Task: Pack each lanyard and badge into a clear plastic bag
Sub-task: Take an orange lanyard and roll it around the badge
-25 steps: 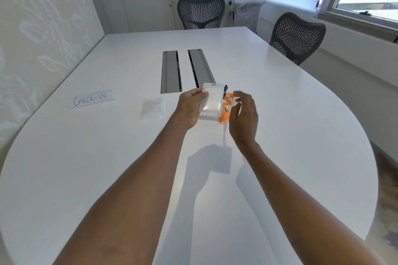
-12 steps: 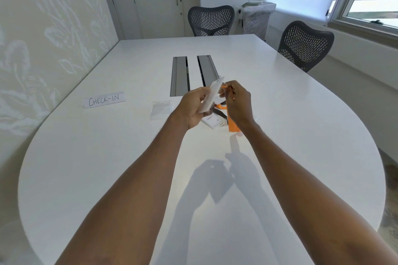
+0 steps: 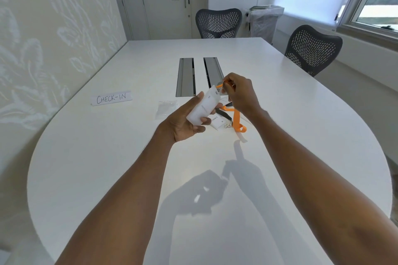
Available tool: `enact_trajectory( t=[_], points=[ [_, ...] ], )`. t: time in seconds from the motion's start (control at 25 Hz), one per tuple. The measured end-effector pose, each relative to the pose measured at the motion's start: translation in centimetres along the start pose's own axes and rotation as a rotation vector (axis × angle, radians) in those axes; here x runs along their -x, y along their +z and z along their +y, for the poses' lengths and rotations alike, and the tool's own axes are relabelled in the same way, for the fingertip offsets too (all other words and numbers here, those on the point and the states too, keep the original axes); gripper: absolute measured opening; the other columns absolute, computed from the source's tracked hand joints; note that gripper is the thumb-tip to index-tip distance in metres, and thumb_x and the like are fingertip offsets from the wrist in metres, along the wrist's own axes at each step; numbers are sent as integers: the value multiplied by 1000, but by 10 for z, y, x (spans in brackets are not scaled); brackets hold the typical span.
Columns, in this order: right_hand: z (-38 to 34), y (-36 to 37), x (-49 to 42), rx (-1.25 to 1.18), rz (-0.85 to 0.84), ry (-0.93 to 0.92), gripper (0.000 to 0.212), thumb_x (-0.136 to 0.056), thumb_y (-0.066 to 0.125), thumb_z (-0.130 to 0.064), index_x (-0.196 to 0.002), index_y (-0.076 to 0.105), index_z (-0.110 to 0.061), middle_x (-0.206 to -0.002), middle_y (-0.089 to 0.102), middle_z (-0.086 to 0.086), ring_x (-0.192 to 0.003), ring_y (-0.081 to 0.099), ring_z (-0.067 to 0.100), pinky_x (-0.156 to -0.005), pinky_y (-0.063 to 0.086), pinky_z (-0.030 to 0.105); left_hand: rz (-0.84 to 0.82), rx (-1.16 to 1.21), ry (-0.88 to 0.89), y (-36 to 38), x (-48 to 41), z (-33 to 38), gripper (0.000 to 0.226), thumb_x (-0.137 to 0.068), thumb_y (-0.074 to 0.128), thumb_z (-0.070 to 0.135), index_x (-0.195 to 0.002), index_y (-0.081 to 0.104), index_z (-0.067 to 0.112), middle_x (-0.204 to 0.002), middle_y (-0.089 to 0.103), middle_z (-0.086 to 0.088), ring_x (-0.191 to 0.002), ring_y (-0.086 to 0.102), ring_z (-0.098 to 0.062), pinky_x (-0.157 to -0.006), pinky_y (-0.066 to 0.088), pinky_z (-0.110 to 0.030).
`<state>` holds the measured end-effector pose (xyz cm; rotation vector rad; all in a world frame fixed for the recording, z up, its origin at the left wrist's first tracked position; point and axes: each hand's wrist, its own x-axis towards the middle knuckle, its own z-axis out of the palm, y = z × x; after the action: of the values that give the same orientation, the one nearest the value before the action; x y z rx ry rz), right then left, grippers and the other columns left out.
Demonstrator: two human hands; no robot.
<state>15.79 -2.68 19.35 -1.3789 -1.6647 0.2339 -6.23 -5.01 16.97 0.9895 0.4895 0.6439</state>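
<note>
My left hand holds a white badge tilted above the table. My right hand pinches the orange lanyard at its clip end, right at the badge's top edge; the strap hangs down from the hand to the table. Under my hands lie a second white badge and a dark lanyard with a metal clip. A clear plastic bag lies flat on the table to the left of my left hand.
The white oval table carries a "CHECK-IN" paper sign at the left and two grey cable hatches in the middle. Two dark mesh chairs stand at the far end and far right.
The badge came up off the table and turned more upright in my left hand. My right hand rose to the badge's top, and the orange strap now hangs down from it.
</note>
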Motion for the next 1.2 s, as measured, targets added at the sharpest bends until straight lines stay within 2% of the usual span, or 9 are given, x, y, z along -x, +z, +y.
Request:
enact_trajectory(
  t=[0.12,0.28,0.4,0.48,0.68,0.8,0.92,1.08,1.2],
  points=[
    [-2,9,0,24,-27,17,13,-105,55,-12,-103,68,-11,-83,69,-9,-65,66,-4,-60,58,26,-11,-10,1,-2,8,1,55,-93,70,53,-133,72,16,-120,67,-9,-79,63,-18,-60,52,-28],
    [-6,22,8,-106,-30,96,22,-103,45,-2,-99,65,-10,-77,68,0,-51,58,-2,-51,45,11,75,35,90,1,15,2,52,-110,35,42,-137,67,11,-128,72,-19,-92,73,-30,-71,60,-39],
    [-9,37,23,-243,-75,191,19,-105,45,0,-104,64,3,-73,66,0,-49,57,-3,-50,43,10,276,-79,231,5,14,0,40,-113,42,34,-135,63,6,-113,78,-18,-89,77,-30,-66,61,-34],
    [-10,49,35,-317,-127,240,19,-108,46,-4,-102,62,2,-73,66,4,-54,60,9,-55,50,22,407,-95,295,7,10,-1,42,-112,48,32,-138,61,2,-114,76,-20,-93,75,-33,-66,62,-35],
    [-15,80,70,-410,-249,281,25,-104,39,0,-99,64,0,-79,67,10,-64,60,24,-61,50,33,468,-18,320,3,5,-8,38,-110,53,16,-142,56,-4,-130,69,-21,-114,67,-34,-100,54,-49],
    [-22,93,91,-481,-258,376,25,-107,37,-3,-102,61,-2,-78,64,4,-64,53,21,-61,45,33,524,-97,332,0,5,-17,34,-106,57,3,-140,60,1,-121,75,-10,-114,70,-28,-96,60,-40],
    [-31,102,115,-561,-226,483,24,-110,35,-10,-105,58,-5,-72,58,3,-56,46,13,-54,40,27,729,-215,371,-5,3,-25,32,-103,63,1,-134,65,-3,-122,74,-14,-116,68,-31,-101,59,-49],
    [-44,101,137,-613,-240,547,29,-113,37,-19,-104,62,-8,-70,60,0,-53,45,10,-49,39,21,899,-327,392,-10,3,-32,26,-98,72,6,-123,73,-3,-119,77,-14,-112,72,-32,-99,61,-46],
    [-50,97,141,-555,-224,560,31,-112,37,-20,-102,65,-13,-71,63,-2,-53,46,10,-50,40,25,994,-456,405,-9,4,-36,29,-96,77,16,-122,77,2,-114,79,-9,-105,74,-28,-87,61,-32]
  ],
)
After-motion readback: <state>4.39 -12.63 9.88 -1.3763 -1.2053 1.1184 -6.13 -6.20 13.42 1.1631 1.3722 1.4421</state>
